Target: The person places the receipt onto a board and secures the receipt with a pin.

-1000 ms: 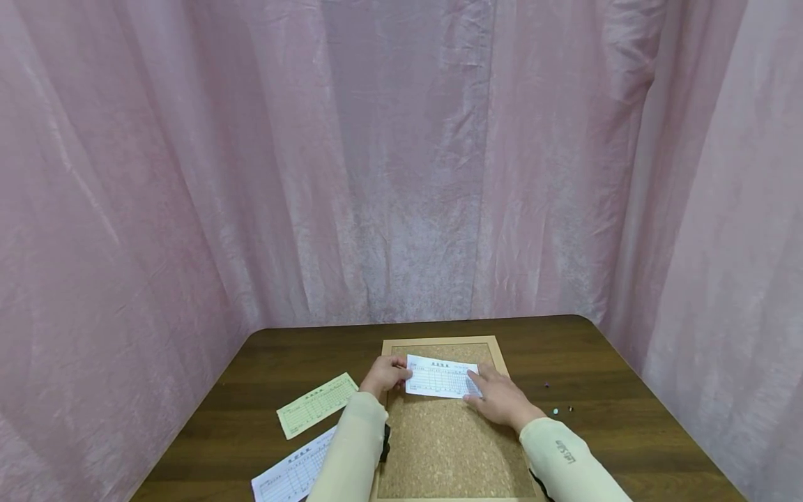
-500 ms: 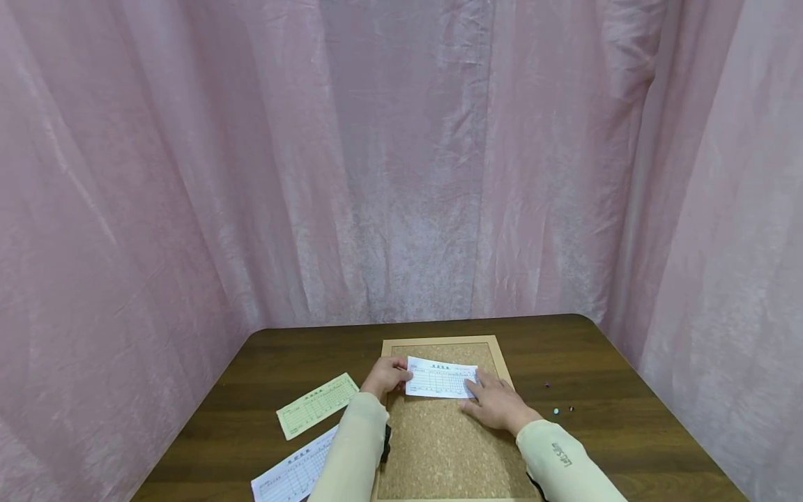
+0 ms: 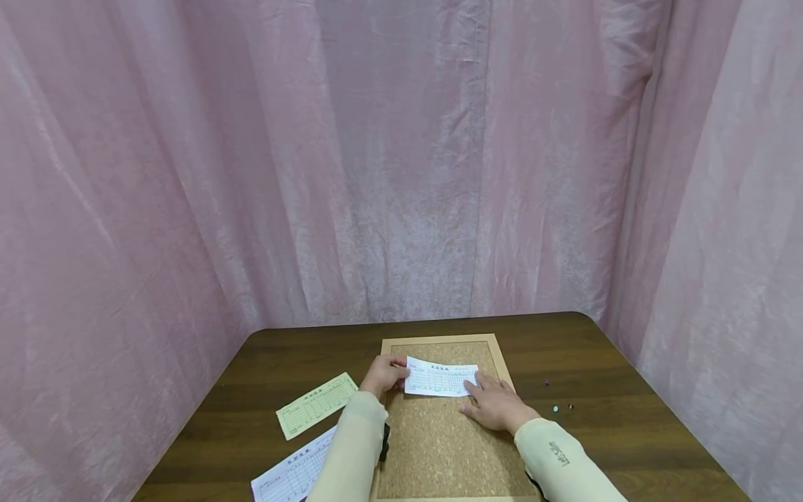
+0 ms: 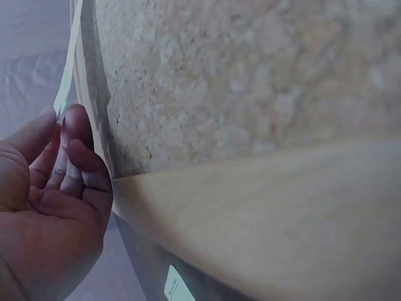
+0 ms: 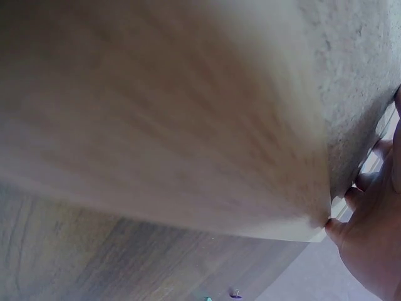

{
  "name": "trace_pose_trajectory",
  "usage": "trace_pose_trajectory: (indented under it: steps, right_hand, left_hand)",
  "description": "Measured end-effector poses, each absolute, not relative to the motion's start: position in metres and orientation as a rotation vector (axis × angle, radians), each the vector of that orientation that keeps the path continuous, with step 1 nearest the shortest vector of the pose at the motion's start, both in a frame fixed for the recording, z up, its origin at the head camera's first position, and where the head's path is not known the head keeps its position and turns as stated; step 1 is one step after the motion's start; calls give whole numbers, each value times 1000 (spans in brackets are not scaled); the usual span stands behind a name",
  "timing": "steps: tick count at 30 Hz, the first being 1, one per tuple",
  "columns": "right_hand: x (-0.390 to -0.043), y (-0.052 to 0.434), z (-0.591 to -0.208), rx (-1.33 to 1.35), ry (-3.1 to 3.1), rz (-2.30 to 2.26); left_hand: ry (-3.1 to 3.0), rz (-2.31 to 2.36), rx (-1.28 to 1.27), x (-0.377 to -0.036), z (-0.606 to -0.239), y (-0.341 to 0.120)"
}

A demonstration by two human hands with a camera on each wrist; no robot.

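A white printed slip (image 3: 441, 380) lies across the upper part of a cork board (image 3: 439, 446) with a pale wood frame. My left hand (image 3: 385, 376) pinches the slip's left end. In the left wrist view, the left hand's (image 4: 56, 188) curled fingers and thumb close on the paper edge (image 4: 66, 81) beside the cork (image 4: 250, 81). My right hand (image 3: 492, 404) lies flat with straight fingers touching the slip's right end. In the right wrist view, the right hand's fingers (image 5: 373, 232) rest by the board's frame (image 5: 156, 113).
The board sits on a dark wooden table (image 3: 627, 432). A green slip (image 3: 316, 404) and another white slip (image 3: 295, 474) lie left of the board. A few small pushpins (image 3: 555, 408) are scattered to its right. Pink curtains (image 3: 401, 174) close in on all sides.
My right hand has slid a little back along the slip toward its right end. The left hand keeps its pinch and the slip has barely shifted.
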State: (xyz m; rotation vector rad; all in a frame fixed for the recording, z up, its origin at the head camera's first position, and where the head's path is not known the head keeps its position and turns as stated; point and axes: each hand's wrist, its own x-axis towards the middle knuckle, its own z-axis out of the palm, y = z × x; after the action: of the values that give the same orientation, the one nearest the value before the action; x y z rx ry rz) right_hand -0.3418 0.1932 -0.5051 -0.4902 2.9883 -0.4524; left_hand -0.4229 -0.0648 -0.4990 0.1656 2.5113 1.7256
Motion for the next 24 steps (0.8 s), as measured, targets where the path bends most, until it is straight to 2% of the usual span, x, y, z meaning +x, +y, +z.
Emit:
trace_pose_trajectory:
  steps: [9,24]
  right_hand:
    - [-342,193,-503,-500,2994,-425]
    - [-342,193,-505,-504,2975,-428]
  left_hand:
    - [2635,1600,144,-424,-488,-71]
    - [2782,1234,390,-423,-480,-80]
